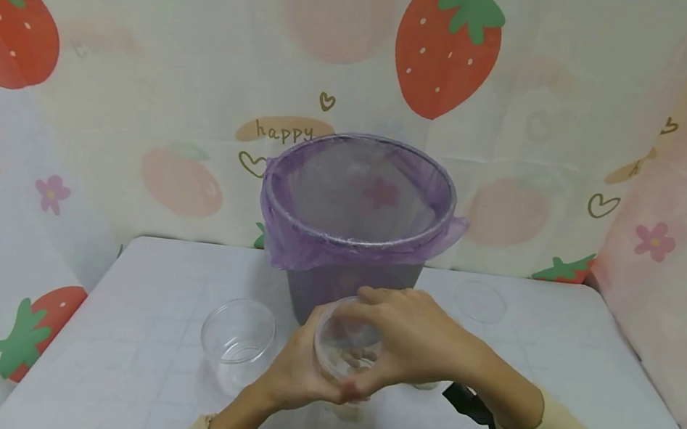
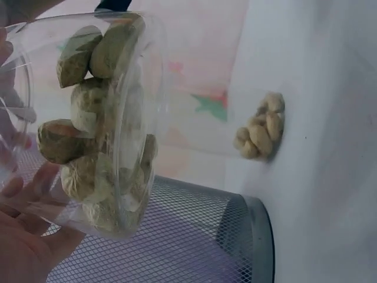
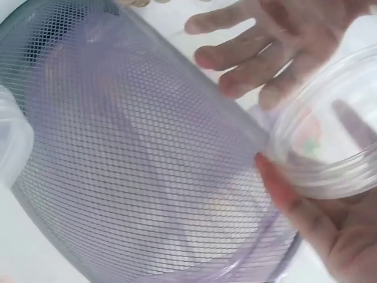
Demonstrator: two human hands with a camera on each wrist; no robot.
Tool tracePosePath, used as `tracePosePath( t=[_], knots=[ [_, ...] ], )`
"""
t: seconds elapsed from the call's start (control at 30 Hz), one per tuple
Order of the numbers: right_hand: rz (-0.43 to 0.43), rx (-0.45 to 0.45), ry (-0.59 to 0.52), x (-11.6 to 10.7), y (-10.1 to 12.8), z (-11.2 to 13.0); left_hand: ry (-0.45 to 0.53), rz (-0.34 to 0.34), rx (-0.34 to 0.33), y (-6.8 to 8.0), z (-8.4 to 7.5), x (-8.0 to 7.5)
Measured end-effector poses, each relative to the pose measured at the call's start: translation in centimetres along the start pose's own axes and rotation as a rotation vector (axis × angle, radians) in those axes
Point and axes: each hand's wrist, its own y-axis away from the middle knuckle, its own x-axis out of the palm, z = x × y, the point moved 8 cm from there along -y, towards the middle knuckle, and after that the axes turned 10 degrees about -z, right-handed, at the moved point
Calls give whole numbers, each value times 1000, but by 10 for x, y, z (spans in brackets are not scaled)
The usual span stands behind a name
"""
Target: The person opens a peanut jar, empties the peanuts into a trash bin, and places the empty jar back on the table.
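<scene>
Both hands hold a clear round plastic tub (image 1: 347,340) tilted on its side just in front of a mesh waste bin (image 1: 319,292). The tub (image 2: 88,118) holds several beige nuts against its lower wall. My left hand (image 1: 294,376) cups it from below, its fingers (image 2: 23,236) showing through the plastic. My right hand (image 1: 412,334) curls over the top, with its thumb (image 3: 277,183) pressed on the tub's rim (image 3: 330,147).
The bin (image 3: 118,147) is lined with a purple bag (image 1: 288,236) folded over its rim. An empty clear tub (image 1: 237,335) stands left of the hands. A clear lid (image 1: 479,301) lies at the back right. A small heap of nuts (image 2: 259,132) lies on the white table (image 1: 132,361).
</scene>
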Motion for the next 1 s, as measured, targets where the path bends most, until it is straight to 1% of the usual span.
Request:
tracePosePath(
  t=[0.07, 0.17, 0.23, 0.27, 0.3, 0.37, 0.43, 0.5, 0.57, 0.63, 0.7, 0.8, 0.9, 0.93, 1.0],
  knots=[
    [32, -68, -75, -1, 1, 0, 32, 38, 8, 0, -2, 1],
    [122, -149, -230, -1, 5, -2, 75, 113, 11, 0, -7, 5],
    [174, -149, -303, -1, 9, -4, 106, 148, -10, 1, -8, 7],
    [186, -132, -322, -1, 9, -5, 113, 152, -28, 1, -8, 8],
    [186, -105, -324, -1, 9, -6, 101, 140, -39, 1, -7, 7],
    [168, -23, -293, 1, 9, -8, 78, 110, -68, 1, -5, 6],
    [133, 59, -224, 2, 9, -10, 31, 64, -81, 2, -3, 4],
    [102, 138, -143, 2, 10, -11, -57, 0, -64, 2, -2, 1],
    [82, 203, -72, 2, 12, -11, -113, -51, -54, 2, -3, -2],
    [64, 233, -17, 2, 13, -10, -164, -91, -41, 2, -4, -5],
    [56, 251, 20, 1, 13, -9, -186, -107, -47, 3, -5, -5],
    [52, 250, 56, 1, 12, -7, -172, -116, -95, 5, -2, -4],
    [55, 256, 67, 1, 10, -7, -152, -132, -148, 7, 2, -3],
    [55, 258, 67, 1, 10, -8, -147, -136, -161, 8, 3, -3],
    [44, 252, 70, 1, 9, -9, -155, -145, -165, 9, 3, -4]
  ],
)
